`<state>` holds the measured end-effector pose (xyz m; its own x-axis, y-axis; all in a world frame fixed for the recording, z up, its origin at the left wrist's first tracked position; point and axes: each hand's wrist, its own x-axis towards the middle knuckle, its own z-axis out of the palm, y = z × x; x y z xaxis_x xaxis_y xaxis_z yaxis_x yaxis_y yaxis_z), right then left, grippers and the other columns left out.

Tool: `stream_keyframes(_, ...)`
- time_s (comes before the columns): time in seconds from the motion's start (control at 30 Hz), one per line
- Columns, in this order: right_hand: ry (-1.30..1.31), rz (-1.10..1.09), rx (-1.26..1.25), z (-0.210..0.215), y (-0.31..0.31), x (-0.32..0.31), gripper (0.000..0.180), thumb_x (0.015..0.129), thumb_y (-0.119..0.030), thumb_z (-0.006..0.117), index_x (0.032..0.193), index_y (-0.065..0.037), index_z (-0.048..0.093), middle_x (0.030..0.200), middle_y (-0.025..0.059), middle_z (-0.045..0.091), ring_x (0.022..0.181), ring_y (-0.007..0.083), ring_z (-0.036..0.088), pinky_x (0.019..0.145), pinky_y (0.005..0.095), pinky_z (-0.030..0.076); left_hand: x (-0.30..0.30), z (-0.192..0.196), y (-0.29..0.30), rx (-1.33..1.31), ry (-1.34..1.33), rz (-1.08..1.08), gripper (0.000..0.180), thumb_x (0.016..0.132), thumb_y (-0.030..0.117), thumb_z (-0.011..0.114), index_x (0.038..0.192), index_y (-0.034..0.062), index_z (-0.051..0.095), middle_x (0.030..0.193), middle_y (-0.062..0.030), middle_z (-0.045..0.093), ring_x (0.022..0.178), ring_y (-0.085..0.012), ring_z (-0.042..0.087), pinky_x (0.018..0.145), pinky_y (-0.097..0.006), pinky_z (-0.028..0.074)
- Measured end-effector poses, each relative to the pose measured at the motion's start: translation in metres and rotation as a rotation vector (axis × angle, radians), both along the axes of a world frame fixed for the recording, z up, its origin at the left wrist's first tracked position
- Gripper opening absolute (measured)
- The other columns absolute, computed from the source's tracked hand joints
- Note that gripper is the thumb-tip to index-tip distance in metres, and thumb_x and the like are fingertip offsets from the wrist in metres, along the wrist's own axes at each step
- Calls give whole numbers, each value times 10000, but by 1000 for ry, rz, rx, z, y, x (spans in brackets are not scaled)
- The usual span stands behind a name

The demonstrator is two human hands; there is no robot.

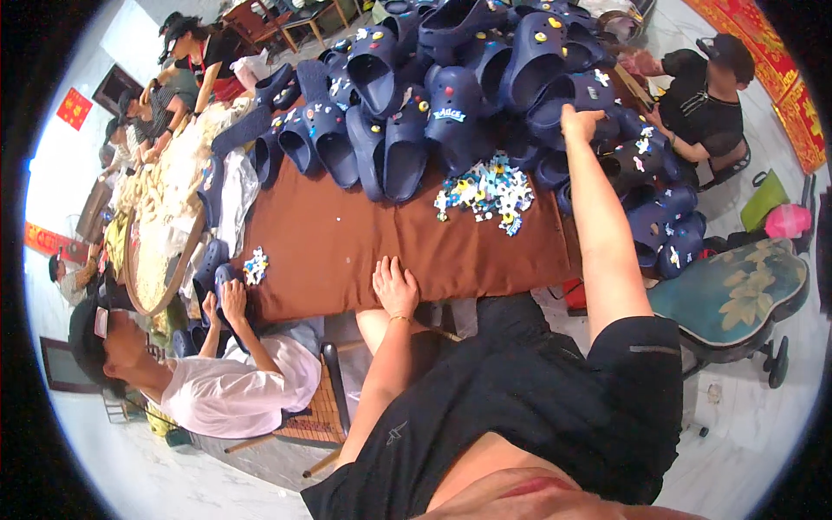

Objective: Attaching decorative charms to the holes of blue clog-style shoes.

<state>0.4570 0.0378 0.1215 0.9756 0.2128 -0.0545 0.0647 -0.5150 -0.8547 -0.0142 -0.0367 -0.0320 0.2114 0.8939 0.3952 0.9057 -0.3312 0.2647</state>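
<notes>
My left hand [396, 288] lies flat and empty on the near edge of the brown-covered table [338, 251], fingers spread. My right arm stretches far across to the right side of the heap. There my right hand [581, 126] closes on the edge of a navy clog [546, 121]; part of the grip is hard to make out. Many navy clogs [403, 147] are piled along the far side, some with small colourful charms on them. In front of the heap sits a mound of loose white, blue and yellow charms [490, 195].
At left, a person in a white shirt [234, 381] handles a clog beside a small charm cluster [256, 266]. Another person in black [706, 108] sits at the far right. A green padded stool [737, 290] stands right of me. More people work around a pale heap [160, 208].
</notes>
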Motion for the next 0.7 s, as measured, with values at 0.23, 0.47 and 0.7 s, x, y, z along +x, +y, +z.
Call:
stream_keyframes(0.23, -34, 55, 712, 30, -27, -10, 514, 731, -89, 499, 1174, 62, 284, 952, 195, 540, 625, 233, 584, 612, 331, 495, -4, -1, 2, -2, -28, 16, 395, 775, 222, 527, 1135, 64, 505, 1231, -143, 457, 1177, -300, 387, 995, -430, 272)
stream_keyframes(0.47, -546, 663, 308, 10, -105, -106, 620, 710, -42, 446, 1298, 26, 261, 1242, 268, 412, 1123, 368, 443, 957, 375, 329, -8, 25, 6, -221, -429, -73, 419, 843, 267, 520, 1179, 25, 457, 1203, -172, 458, 1118, -320, 428, 949, -390, 336)
stream_keyframes(0.7, -118, 1156, -175, -84, -134, -268, 644, 729, -95, 447, 1323, -60, 199, 836, 308, 563, 771, 465, 546, 714, 521, 422, 7, 68, -10, -437, -898, -256, 543, 829, 247, 545, 1278, 14, 348, 1241, -176, 414, 1106, -271, 454, 941, -347, 353)
